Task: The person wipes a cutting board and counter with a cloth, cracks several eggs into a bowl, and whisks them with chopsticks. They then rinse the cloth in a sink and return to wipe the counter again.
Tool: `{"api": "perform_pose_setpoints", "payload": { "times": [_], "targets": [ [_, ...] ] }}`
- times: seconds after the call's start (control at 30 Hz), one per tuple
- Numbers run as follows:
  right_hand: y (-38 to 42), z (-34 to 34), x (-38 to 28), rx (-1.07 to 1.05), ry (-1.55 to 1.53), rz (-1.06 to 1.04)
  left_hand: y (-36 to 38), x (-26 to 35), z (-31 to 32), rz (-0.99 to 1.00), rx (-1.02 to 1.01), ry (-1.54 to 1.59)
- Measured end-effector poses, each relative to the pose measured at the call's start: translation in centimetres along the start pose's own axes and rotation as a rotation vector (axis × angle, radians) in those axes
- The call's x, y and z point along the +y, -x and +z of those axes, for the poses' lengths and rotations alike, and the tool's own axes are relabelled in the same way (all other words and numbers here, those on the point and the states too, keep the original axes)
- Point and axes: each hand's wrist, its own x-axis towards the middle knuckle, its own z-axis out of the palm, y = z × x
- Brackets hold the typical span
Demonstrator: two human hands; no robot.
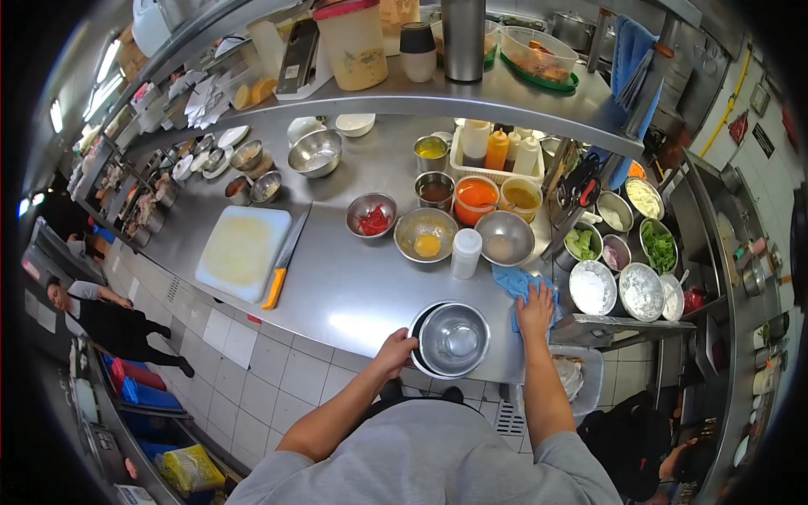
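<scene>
head cam shows left hand [393, 352] pinching the nested bowls [456, 338] by the rim at the counter's [349, 295] near edge, right hand [535, 312] spread over the cloth [512, 281], so probably a wiping step imo, next move calls for keeping bowls steady

- Most of the left hand's [392, 353] fingers are hidden behind the bowl rims.
- The outer steel bowl [426, 365] is largely covered by the inner steel bowl [459, 324] — little more than a crescent shows.
- The right hand [535, 313] covers part of the blue cloth [510, 281].
- The white squeeze bottle [465, 257] is opaque, so its contents cannot be told.
- On the shelf, the steel cylinder [464, 42] is cut off by the top edge.
- The grey shirt [429, 459] runs out at the bottom edge.
- The black wall sign [763, 138] is too small to read.
- The lower-right co-worker [627, 442] is only partly visible — both hands cannot be made out.
</scene>
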Motion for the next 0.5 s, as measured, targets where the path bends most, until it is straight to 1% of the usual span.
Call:
{"api": "perform_pose_setpoints", "payload": {
  "times": [0.07, 0.1, 0.13, 0.17, 0.23, 0.3, 0.37, 0.4, 0.47, 0.5],
  "targets": [
    [0.4, -1.1, 0.2, -0.046, -0.021, -0.052, 0.2, -0.7, -0.2, 0.001, 0.005, 0.007],
    [1.2, -1.6, 0.1, -0.046, -0.016, -0.049, 0.1, -1.0, -0.4, 0.009, 0.011, 0.002],
    [2.7, -2.0, -0.1, -0.053, -0.008, -0.092, -0.2, -1.5, -0.2, 0.024, 0.021, 0.004],
    [4.4, -2.6, -0.3, -0.059, 0.0, -0.134, -0.9, -2.2, -0.2, 0.021, 0.016, 0.001],
    [9.3, -4.7, -1.2, -0.001, -0.044, -0.213, -2.9, -3.7, -0.4, 0.12, 0.001, -0.029],
    [14.3, -6.4, -0.4, -0.052, -0.1, -0.24, -2.8, -3.2, 1.3, 0.106, -0.001, 0.01],
    [17.7, -8.5, 1.7, -0.099, -0.147, -0.154, -3.7, -3.2, 2.6, 0.071, -0.05, 0.022],
    [18.9, -9.0, 3.3, -0.093, -0.135, -0.149, -3.9, -3.1, 3.7, 0.069, -0.063, 0.024],
    [20.4, -9.6, 7.2, 0.031, -0.217, 0.003, -4.1, -2.2, 5.8, 0.027, -0.121, 0.094],
    [20.9, -10.0, 8.7, 0.039, -0.207, 0.012, -5.5, -3.0, 6.3, 0.044, -0.156, 0.075]
  ]
}}
